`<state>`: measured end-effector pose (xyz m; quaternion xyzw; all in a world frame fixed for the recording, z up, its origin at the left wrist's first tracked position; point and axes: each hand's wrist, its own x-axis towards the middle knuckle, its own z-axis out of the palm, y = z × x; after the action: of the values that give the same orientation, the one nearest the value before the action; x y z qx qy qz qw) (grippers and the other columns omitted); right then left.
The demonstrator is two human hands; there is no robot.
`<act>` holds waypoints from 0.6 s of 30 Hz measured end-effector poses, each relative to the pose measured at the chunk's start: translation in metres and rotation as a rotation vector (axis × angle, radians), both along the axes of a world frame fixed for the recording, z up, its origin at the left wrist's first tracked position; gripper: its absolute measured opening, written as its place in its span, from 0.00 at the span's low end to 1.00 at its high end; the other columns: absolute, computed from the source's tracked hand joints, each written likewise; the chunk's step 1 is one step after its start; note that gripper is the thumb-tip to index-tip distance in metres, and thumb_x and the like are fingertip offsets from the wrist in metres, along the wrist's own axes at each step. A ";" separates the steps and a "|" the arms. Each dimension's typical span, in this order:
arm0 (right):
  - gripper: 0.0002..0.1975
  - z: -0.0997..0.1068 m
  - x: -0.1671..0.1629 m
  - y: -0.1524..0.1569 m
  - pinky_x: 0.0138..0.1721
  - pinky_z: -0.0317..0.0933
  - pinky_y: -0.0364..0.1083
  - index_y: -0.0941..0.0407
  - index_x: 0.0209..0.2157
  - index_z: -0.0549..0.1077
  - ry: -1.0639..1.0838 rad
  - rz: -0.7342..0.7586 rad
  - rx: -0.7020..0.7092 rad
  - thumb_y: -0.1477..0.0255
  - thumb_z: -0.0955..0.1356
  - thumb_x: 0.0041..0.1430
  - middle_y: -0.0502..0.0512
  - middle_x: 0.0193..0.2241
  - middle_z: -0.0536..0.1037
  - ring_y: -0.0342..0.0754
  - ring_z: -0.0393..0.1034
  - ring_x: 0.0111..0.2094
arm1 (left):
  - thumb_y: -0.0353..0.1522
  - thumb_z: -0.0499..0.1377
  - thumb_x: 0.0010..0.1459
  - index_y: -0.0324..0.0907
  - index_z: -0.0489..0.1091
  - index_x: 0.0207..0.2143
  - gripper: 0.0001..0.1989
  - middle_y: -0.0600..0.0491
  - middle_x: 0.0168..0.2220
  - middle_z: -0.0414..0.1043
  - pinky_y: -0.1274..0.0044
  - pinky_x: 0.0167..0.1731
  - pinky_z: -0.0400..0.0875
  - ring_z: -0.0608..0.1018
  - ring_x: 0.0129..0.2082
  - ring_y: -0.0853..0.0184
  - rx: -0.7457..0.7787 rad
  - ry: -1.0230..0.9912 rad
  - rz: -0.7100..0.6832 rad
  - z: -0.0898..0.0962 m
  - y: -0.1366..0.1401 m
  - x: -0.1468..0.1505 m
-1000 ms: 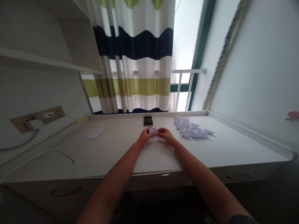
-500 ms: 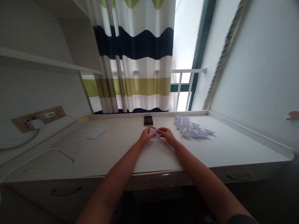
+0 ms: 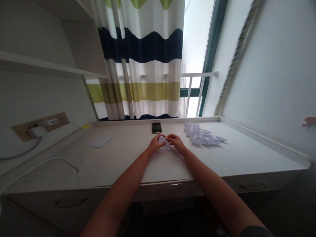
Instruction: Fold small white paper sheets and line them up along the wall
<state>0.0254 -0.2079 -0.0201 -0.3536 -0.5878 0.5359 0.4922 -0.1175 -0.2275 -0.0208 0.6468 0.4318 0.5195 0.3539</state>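
Note:
A small piece of white paper point(image 3: 163, 141) is held between my two hands, above the middle of the desk. My left hand point(image 3: 155, 143) is closed on its left side, the thumb lying across the front. On the right edge, the fingers of my right hand point(image 3: 174, 141) pinch the same paper. Its exact folds are too small to make out. Just beyond my hands lies a dark phone point(image 3: 156, 128). Several folded white paper pieces point(image 3: 203, 135) lie in overlapping rows to the right of my right hand.
Flat white paper point(image 3: 101, 141) lies on the left of the desk point(image 3: 118, 164). A white cable point(image 3: 61, 158) trails from the wall socket point(image 3: 40, 126) over the desk's left side. A raised rim point(image 3: 128, 122) borders the back, below the striped curtain point(image 3: 153, 72).
The paper between my hands has tilted slightly, its lower part now showing a little further down. My hands stay almost in the same place.

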 end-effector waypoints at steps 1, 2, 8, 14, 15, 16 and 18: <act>0.10 0.000 0.000 0.000 0.27 0.58 0.42 0.57 0.21 0.68 -0.005 0.005 0.004 0.66 0.70 0.37 0.47 0.19 0.69 0.41 0.63 0.23 | 0.25 0.60 0.36 0.38 0.67 0.33 0.16 0.53 0.29 0.70 0.78 0.31 0.65 0.71 0.30 0.68 -0.006 -0.010 0.015 0.001 0.000 0.000; 0.11 -0.001 0.000 0.001 0.27 0.58 0.42 0.57 0.22 0.69 -0.019 0.007 0.013 0.65 0.69 0.37 0.48 0.20 0.70 0.41 0.63 0.23 | 0.25 0.60 0.36 0.38 0.67 0.33 0.16 0.53 0.29 0.70 0.78 0.31 0.65 0.71 0.30 0.68 -0.013 -0.024 0.031 0.001 -0.001 0.000; 0.10 -0.005 -0.001 0.007 0.21 0.53 0.41 0.58 0.19 0.69 -0.265 -0.102 0.174 0.65 0.68 0.40 0.47 0.14 0.66 0.39 0.57 0.16 | 0.24 0.60 0.37 0.38 0.67 0.34 0.16 0.53 0.29 0.70 0.78 0.30 0.65 0.71 0.29 0.69 -0.063 -0.058 0.051 0.004 -0.003 -0.001; 0.09 -0.005 -0.002 0.007 0.19 0.53 0.41 0.57 0.19 0.68 -0.329 -0.140 0.231 0.66 0.66 0.43 0.47 0.13 0.66 0.39 0.57 0.15 | 0.25 0.61 0.36 0.38 0.67 0.34 0.17 0.54 0.27 0.69 0.78 0.31 0.65 0.71 0.28 0.69 -0.105 -0.139 0.030 -0.001 0.002 -0.002; 0.09 -0.005 -0.002 0.006 0.19 0.53 0.41 0.57 0.20 0.68 -0.339 -0.139 0.232 0.65 0.66 0.44 0.47 0.14 0.67 0.39 0.57 0.15 | 0.25 0.61 0.36 0.38 0.67 0.34 0.17 0.54 0.27 0.69 0.77 0.31 0.65 0.71 0.28 0.69 -0.123 -0.165 0.028 -0.002 0.003 -0.002; 0.10 -0.005 -0.002 0.006 0.19 0.53 0.41 0.57 0.20 0.68 -0.351 -0.136 0.235 0.65 0.66 0.44 0.47 0.14 0.67 0.39 0.58 0.15 | 0.26 0.61 0.36 0.38 0.67 0.34 0.17 0.54 0.26 0.69 0.77 0.30 0.65 0.71 0.28 0.69 -0.140 -0.193 0.028 -0.003 0.004 -0.002; 0.10 -0.004 -0.002 0.004 0.19 0.53 0.41 0.57 0.20 0.68 -0.377 -0.131 0.250 0.65 0.65 0.45 0.47 0.14 0.67 0.39 0.58 0.15 | 0.26 0.61 0.37 0.38 0.66 0.35 0.17 0.54 0.27 0.69 0.77 0.29 0.66 0.71 0.28 0.70 -0.172 -0.243 0.027 -0.005 0.006 -0.003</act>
<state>0.0229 -0.2035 -0.0243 -0.4211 -0.7070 0.3502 0.4474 -0.1202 -0.2213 -0.0253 0.5407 0.4375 0.5598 0.4504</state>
